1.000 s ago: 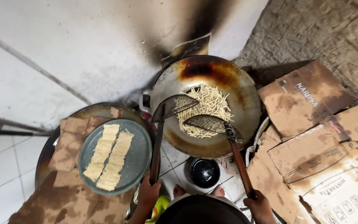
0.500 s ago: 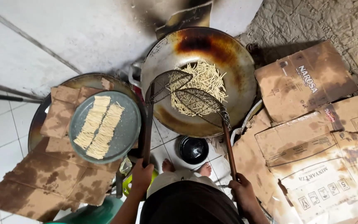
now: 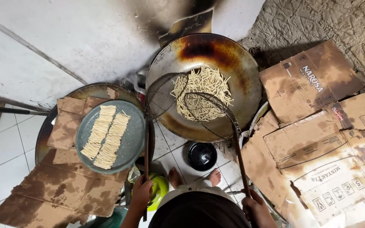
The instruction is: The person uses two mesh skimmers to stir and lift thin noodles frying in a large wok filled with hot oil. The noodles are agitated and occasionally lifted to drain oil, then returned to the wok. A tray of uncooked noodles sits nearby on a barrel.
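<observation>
Frying step under way: left hand (image 3: 141, 195) and right hand (image 3: 254, 207), each grip closed on a long-handled wire skimmer (image 3: 210, 116), working pale dough sticks (image 3: 201, 90) inside wok (image 3: 241, 63); lifting calls for level, joined baskets.

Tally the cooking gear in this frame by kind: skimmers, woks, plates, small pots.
Round wire-mesh skimmers with long handles: 2, one in the left hand, one in the right hand
Large round metal wok of pale stick-shaped pieces: 1
Round grey-green plate with two rows of uncooked sticks: 1
Small black pot on the floor: 1
Total: 5
</observation>
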